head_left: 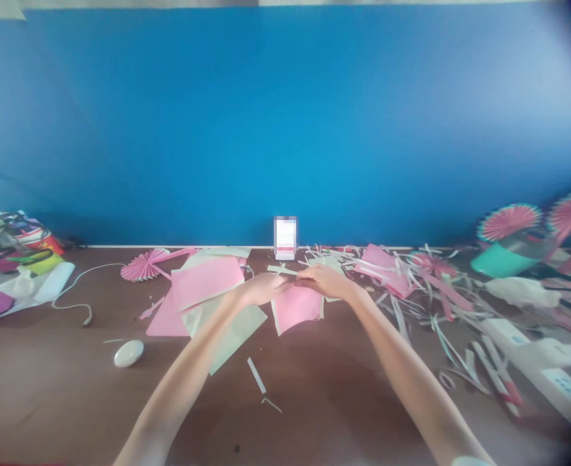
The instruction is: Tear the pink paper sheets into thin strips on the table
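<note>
Both hands meet at the upper edge of a pink sheet of paper (298, 310), which hangs or lies below them toward me. My left hand (263, 288) is closed at its upper left part, and my right hand (328, 281) is closed at its upper right, fingertips nearly touching. A pale border shows along the sheet's left and right edges. Left of my left hand lie more pink sheets (208, 279), overlapping pale green paper (239, 333). Just beyond my hands a phone (285, 238) stands upright against the blue partition.
Tangled paper strips (397, 310) and a folded pink paper fan (434, 264) lie to the right, near a power strip (509, 333). On the left are another pink fan (142, 265), a white computer mouse (129, 353) and a cable (74, 283). A blue partition (266, 129) rises behind the brown table.
</note>
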A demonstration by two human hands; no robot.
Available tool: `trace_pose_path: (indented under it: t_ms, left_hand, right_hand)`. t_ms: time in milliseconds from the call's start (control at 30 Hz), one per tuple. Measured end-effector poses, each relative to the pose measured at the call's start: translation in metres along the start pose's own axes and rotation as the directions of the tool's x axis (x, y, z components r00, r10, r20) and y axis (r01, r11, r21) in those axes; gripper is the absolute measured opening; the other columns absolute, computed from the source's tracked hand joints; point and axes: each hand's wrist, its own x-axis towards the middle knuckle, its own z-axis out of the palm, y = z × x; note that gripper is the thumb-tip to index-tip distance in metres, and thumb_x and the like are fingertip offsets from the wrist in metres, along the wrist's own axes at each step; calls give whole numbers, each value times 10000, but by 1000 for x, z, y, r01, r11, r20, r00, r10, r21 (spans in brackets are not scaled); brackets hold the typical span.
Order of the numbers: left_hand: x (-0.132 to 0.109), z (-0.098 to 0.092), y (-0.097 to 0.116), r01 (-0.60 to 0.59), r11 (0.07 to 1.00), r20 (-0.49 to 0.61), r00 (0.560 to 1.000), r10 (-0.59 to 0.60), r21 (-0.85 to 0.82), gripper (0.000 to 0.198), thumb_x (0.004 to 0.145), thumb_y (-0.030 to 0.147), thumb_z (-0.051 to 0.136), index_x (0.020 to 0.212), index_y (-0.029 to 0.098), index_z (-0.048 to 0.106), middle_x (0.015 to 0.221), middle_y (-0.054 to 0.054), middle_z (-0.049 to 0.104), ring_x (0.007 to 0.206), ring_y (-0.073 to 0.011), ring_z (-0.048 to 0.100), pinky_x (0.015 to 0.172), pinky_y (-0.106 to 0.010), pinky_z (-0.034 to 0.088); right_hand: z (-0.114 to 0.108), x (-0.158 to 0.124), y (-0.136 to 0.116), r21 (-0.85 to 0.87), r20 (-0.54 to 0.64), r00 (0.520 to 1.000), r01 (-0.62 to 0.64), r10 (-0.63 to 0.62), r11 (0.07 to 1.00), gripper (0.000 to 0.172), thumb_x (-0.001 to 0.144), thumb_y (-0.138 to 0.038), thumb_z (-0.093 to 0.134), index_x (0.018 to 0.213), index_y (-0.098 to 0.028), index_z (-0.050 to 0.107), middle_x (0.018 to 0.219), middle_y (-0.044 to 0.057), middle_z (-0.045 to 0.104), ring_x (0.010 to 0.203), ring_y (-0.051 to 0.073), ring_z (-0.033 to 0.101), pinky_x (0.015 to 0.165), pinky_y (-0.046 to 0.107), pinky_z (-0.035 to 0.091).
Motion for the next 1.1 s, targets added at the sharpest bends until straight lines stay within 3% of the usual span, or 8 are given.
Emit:
trace_pose_path:
  t_ms: [100,333,433,600,867,1100]
  left_hand:
    - [0,-2,-1,-22,1000,-4,1000,22,18,515,922,564,228,935,204,596,824,-51,615,705,-192,577,591,-277,389]
    - [1,-2,-6,88,981,106,992,-71,-171,491,870,594,359,1131,220,541,859,-52,607,447,-117,529,438,-242,370]
    - [1,-4,-8,74,983,75,995,-62,-170,454,878,571,363,1040,199,566,847,-52,606,484,-128,547,446,-240,363]
    - [1,-4,-13,11,1000,41,999,-10,-4,443,909,540,315,901,189,585,818,-57,615,654,-175,565,531,-255,353]
    - [7,10,-11,-10,1000,45,999,10,-2,428,944,473,286,1265,262,474,1128,-62,598,880,-201,582,624,-247,391]
    - [7,8,-13,-7,1000,29,1000,8,-21,404,934,480,305,1079,218,577,957,-57,636,749,-183,580,618,-265,382]
  right_hand:
    - [-1,-1,2,15,16,1000,-19,19,1000,473,939,-517,297,776,-200,608,699,12,620,601,135,494,569,253,280]
    - [-4,-3,6,40,38,997,-65,63,997,445,929,-524,319,782,-204,592,729,15,625,626,144,501,570,255,274]
    - [-6,-5,9,31,23,995,-93,93,995,449,924,-533,323,778,-196,582,722,19,613,633,144,502,571,255,275]
    - [-4,-5,11,5,20,994,-106,106,994,464,918,-550,322,753,-200,579,685,12,598,622,144,497,559,254,265]
    - [5,0,2,-41,24,995,-92,93,995,444,932,-507,324,764,-209,607,683,24,615,588,143,499,539,260,255]
    - [2,-1,2,-6,24,994,-105,105,994,493,896,-591,332,721,-199,574,643,10,581,548,131,464,520,250,243]
